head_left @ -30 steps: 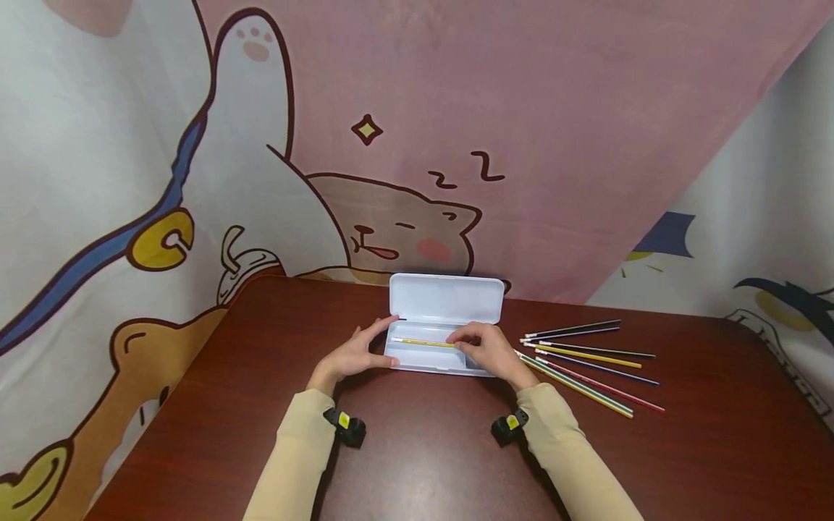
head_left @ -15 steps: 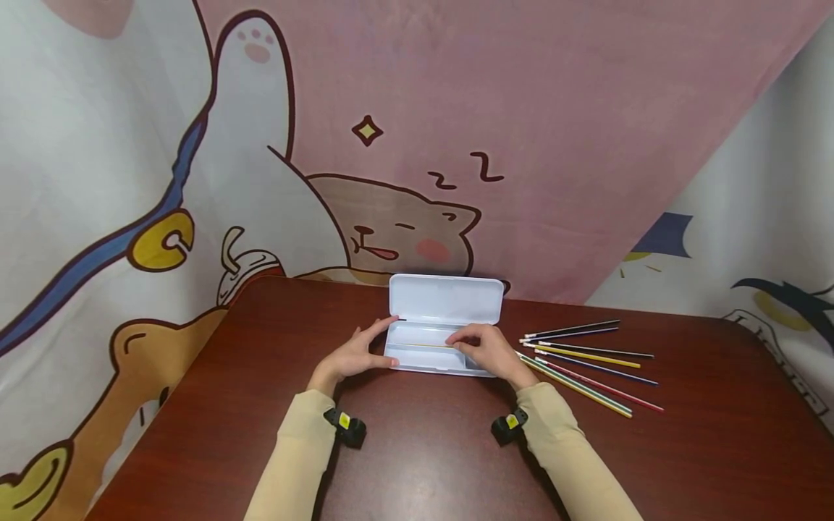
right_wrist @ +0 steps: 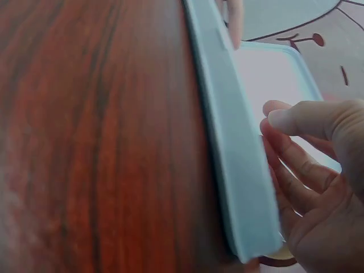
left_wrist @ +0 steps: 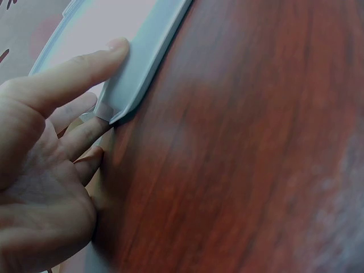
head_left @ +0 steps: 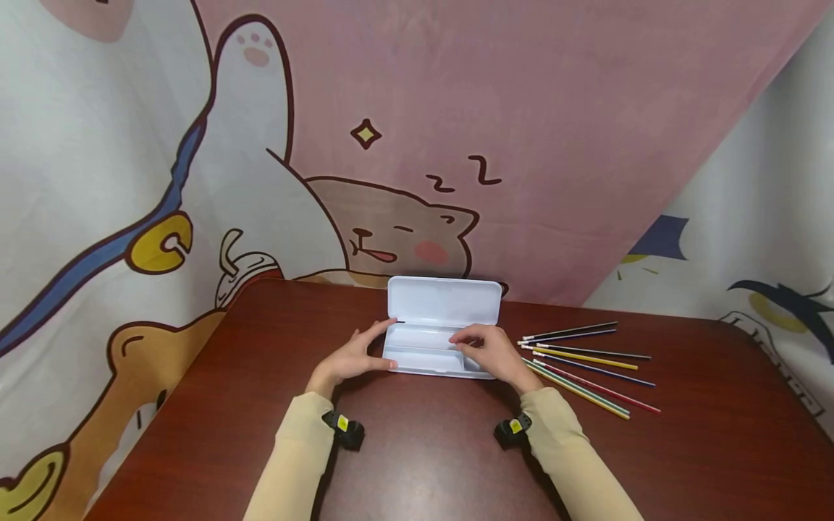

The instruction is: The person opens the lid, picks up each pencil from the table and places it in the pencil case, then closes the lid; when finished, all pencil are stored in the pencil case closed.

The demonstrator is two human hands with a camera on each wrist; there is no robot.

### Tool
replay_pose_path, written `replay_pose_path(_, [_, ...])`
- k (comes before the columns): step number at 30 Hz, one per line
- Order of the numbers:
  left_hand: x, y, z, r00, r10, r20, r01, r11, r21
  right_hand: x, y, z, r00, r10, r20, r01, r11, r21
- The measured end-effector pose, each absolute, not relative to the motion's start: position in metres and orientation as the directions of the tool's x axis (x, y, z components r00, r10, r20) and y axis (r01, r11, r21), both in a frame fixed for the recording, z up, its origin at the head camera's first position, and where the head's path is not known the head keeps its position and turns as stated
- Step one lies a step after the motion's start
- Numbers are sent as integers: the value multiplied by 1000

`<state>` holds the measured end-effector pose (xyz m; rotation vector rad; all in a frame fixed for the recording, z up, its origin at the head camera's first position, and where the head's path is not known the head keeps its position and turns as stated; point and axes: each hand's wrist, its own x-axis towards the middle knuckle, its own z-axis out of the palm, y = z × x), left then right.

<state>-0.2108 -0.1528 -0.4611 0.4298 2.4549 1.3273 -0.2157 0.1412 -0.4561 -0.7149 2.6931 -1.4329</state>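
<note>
Yellow pencil: a second ago we saw it lying across the pencil case, then as a thin line at the divider; now we see none of it there. We judge that it lies behind that divider in the rear compartment, so this placing looks done or nearly so.
Right hand: over the case's right end, thumb and fingers bent towards one another, no pencil visible between the tips; we cannot tell whether thumb and forefinger touch.
Left hand: as before, holding the case's left end, thumb on the front rim, forefinger at the rear corner.
Lid: raised at the back.
Loose pencils: fanned on the table to the right, apparently undisturbed; the darkest, black or navy, are hard for us to tell apart.
End compartment: mostly covered from us by the right hand.
Wrist views: both cut the case off; in the right one, its front wall screens the interior from us.
</note>
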Motion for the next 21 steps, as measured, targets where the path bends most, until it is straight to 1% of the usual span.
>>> replay_pose_path(5, [-211, -153, -462, -902, 415, -120, 124, 514, 849, -207, 149, -452, -910, -361, 205, -366, 463, -807])
replay_pose_path(12, [-211, -153, -463, -900, 413, -140, 113, 531, 840, -196, 162, -453, -907, -330, 260, -395, 459, -795])
replay_pose_path(21, [-210, -152, -461, -904, 398, -159, 89, 538, 839, -179, 182, -457, -941, -260, 218, -319, 457, -831])
